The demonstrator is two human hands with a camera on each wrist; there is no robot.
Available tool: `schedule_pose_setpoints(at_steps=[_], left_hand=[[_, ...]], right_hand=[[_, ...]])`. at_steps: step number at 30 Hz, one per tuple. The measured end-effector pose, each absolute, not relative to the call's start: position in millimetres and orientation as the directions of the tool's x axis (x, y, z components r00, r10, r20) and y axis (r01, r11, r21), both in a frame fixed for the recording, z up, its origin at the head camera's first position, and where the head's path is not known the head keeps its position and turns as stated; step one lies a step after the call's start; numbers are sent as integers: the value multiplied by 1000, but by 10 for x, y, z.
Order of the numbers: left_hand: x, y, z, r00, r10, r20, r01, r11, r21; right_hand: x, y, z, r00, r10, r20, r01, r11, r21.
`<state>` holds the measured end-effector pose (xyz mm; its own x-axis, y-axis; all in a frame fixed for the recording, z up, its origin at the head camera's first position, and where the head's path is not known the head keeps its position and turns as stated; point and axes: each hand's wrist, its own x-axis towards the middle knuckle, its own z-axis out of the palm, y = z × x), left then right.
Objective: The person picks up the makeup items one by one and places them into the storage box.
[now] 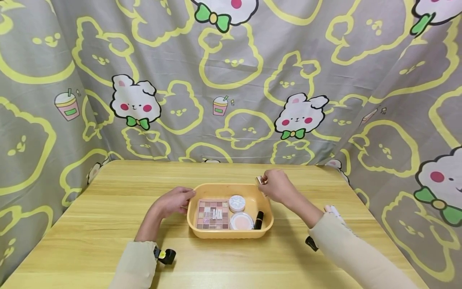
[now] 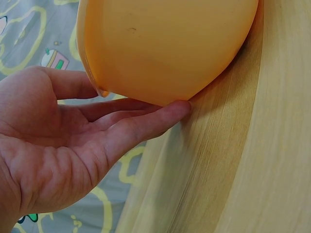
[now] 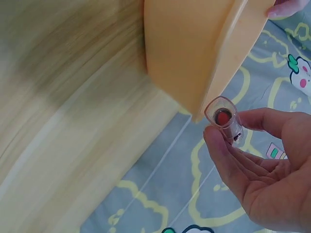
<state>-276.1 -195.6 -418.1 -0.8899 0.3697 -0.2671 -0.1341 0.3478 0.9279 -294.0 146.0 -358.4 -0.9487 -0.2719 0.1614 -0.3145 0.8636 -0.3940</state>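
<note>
A yellow-orange plastic basket (image 1: 231,234) stands on the table. My left hand (image 1: 177,200) holds its left end, thumb at the rim and the other fingers along the outer wall, as the left wrist view shows. Above the basket's far right corner, my right hand (image 1: 278,186) pinches a small clear-walled lipstick tube (image 3: 223,116) with a red centre between thumb and fingers. Inside the basket lie an eyeshadow palette (image 1: 213,214) marked "BACK", a round white case with a star (image 1: 237,203), a round compact (image 1: 242,221) and a black lipstick tube (image 1: 258,220).
Pale pink and white tubes (image 1: 335,210) lie on the wooden table (image 1: 231,263) at the right, partly behind my right sleeve (image 1: 346,245). A grey curtain with cartoon prints (image 1: 180,100) hangs behind the table and at both sides.
</note>
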Motion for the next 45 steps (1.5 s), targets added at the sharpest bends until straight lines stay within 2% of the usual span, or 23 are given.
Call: schedule_pose_setpoints(at_steps=[14, 24, 32, 45], left_hand=[[-2772, -1942, -4193, -900, 334, -279, -159, 342, 926], [-2752, -1940, -4178, -893, 358, -274, -147, 343, 928], [-2753, -1942, -4182, -893, 356, -274, -148, 343, 928], [-2757, -1944, -4192, -892, 358, -276, -153, 334, 930]], right_hand=[[-2873, 1190, -3696, -958, -276, 81, -284, 856, -431], [-2863, 1113, -3811, -963, -268, 29, -253, 863, -437], [-2889, 1075, -3901, -952, -303, 43, -298, 882, -366], [-2884, 1058, -3987, -942, -333, 28, -322, 880, -349]])
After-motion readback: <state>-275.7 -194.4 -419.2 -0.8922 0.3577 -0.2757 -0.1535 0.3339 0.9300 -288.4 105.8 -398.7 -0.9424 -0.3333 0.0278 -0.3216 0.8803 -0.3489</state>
